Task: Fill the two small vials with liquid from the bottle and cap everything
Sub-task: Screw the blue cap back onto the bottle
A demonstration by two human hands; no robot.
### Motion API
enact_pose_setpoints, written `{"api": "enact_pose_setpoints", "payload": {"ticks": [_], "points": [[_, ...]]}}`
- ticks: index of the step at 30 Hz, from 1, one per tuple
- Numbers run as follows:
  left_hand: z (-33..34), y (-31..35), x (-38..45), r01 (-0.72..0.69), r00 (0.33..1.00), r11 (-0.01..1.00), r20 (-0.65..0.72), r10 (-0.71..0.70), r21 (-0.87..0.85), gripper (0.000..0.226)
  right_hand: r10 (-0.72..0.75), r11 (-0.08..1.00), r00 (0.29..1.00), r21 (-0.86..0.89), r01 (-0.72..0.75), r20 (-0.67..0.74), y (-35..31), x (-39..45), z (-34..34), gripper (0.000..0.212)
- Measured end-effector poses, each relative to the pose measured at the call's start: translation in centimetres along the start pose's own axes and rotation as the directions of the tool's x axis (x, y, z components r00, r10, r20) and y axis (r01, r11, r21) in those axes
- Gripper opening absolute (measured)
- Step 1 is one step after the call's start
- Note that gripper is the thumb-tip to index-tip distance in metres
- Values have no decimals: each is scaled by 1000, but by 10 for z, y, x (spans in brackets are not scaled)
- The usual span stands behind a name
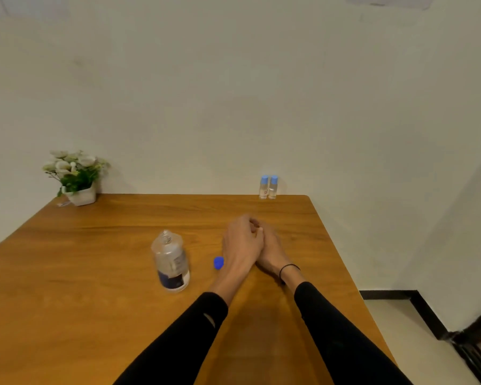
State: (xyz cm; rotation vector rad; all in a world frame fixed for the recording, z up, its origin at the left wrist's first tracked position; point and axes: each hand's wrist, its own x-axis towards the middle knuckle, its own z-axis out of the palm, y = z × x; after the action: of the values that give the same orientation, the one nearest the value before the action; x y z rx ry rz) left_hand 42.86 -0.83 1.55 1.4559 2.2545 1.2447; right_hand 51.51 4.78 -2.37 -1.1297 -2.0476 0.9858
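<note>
A white pot of pale flowers [77,177] stands on the wooden table [95,245], far left of the hands, with perhaps a small tag [63,203] beside it.

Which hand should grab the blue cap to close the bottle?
Left, probably. The blue cap lies on the table right beside the left hand, between it and the open bottle. The right hand sits on the far side and would have to cross over.
</note>
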Motion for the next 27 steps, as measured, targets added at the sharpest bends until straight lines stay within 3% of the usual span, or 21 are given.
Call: {"api": "enact_pose_setpoints", "payload": {"ticks": [3,7,9,14,19,23,27], "points": [[-37,-10,-39,15,1000,1000,-23,-15,8,19,-59,998,985,-20,63,163,-22,-30,15,50],[-79,-31,-83,5,995,999,-97,-8,-39,17,-112,951,948,-246,189,298,-36,-39,41,42],[-98,-44,-96,15,991,999,-135,-21,-49,15,-107,914,934,-337,227,340,-50,-46,46,45],[-149,-73,-113,36,959,995,-277,-59,-88,14,-114,813,930,-505,289,349,-71,-57,50,19],[-186,-103,-108,44,928,988,-360,-94,-147,29,-237,900,952,-326,290,192,-92,-62,39,15],[-192,-116,-91,43,973,991,-219,-70,-124,73,-304,952,950,-22,307,74,-132,-61,30,27],[-182,-117,-75,24,993,994,-113,-36,-108,98,-393,917,919,54,394,-39,-171,-56,34,15]]}}
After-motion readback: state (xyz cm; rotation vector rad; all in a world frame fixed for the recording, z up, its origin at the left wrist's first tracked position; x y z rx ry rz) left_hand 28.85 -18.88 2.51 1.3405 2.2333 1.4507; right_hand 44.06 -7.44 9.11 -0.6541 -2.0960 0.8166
